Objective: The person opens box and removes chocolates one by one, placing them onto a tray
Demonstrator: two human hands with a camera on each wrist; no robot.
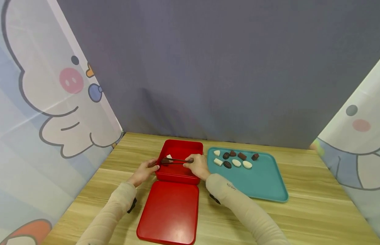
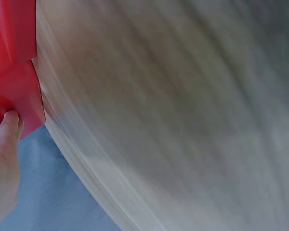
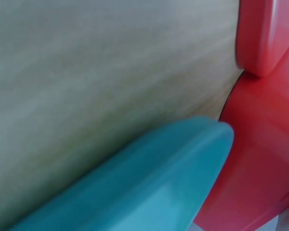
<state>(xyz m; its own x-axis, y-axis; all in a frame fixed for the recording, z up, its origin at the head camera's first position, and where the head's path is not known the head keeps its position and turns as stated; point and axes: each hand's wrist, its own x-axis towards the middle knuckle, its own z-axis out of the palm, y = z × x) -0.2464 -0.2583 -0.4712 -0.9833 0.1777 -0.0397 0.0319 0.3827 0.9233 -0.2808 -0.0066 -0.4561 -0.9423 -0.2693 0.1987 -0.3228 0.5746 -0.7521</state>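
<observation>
2 hands work over the red box (image 1: pixel 180 160) on the wooden table (image 1: pixel 300 211), its lid (image 1: pixel 170 212) flat just in front. Left hand (image 1: pixel 144 171) rests fingers on the box's left wall, steadying it. Right hand (image 1: pixel 197 166) pinches dark tongs (image 1: pixel 176 160), tips closed on a dark piece (image 1: pixel 164 160) inside the box, beside a white one. Piece looks light, rigid, probably slick: grip across its middle, gently. The rest sit on the teal tray (image 1: pixel 263 183).

Head view looks down; both wrist views closely share the red box (image 1: pixel 180 160).
</observation>
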